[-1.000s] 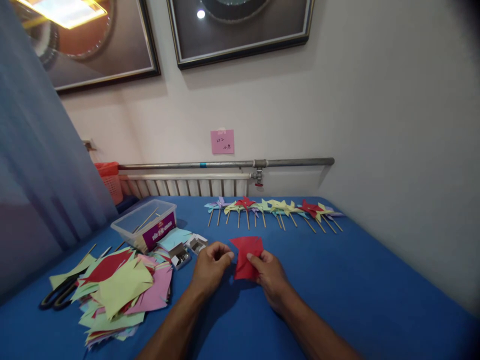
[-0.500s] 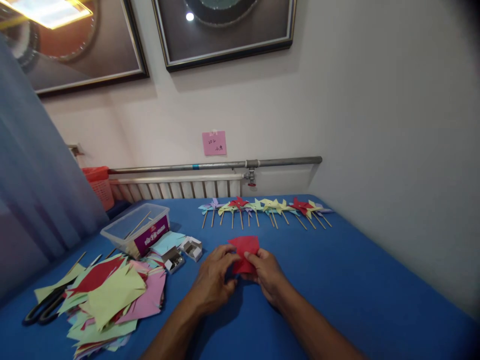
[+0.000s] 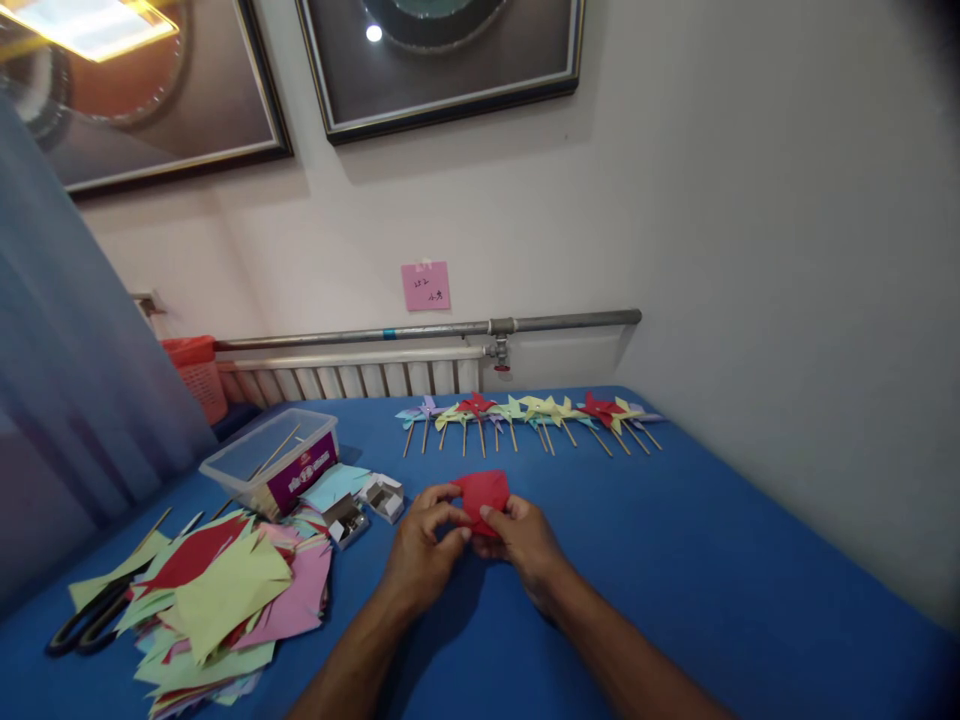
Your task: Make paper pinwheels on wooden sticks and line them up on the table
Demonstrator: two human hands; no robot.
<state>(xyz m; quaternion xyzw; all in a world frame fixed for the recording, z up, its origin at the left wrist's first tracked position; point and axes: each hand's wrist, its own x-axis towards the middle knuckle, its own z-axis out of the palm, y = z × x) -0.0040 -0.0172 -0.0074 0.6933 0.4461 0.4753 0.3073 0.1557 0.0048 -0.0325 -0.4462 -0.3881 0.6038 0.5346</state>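
Note:
A piece of red paper (image 3: pixel 484 492) is held up over the blue tabletop, between my two hands. My right hand (image 3: pixel 523 540) grips its right side, thumb on the front face and fingers behind. The fingers of my left hand (image 3: pixel 429 540) pinch the paper's left edge, with thumb and forefinger curved toward each other. Two small white boxes stand left of my left hand; the nearer box (image 3: pixel 346 522) holds small metal pieces, and the other box (image 3: pixel 384 497) has its flaps up. Finished paper pinwheels (image 3: pixel 478 405) on sticks lie in a row behind the hands.
At the left lies a pile of cut coloured paper (image 3: pixel 232 590), with black-handled scissors (image 3: pixel 94 615) beside it. Behind the pile stands a clear plastic box (image 3: pixel 255 455) with sticks inside. A wall (image 3: pixel 787 300) borders the table's right side. A radiator (image 3: pixel 352 375) runs behind.
My left thumb and fingers have come closer together on the left edge of the red paper. The paper has turned slightly and its lower part looks more folded.

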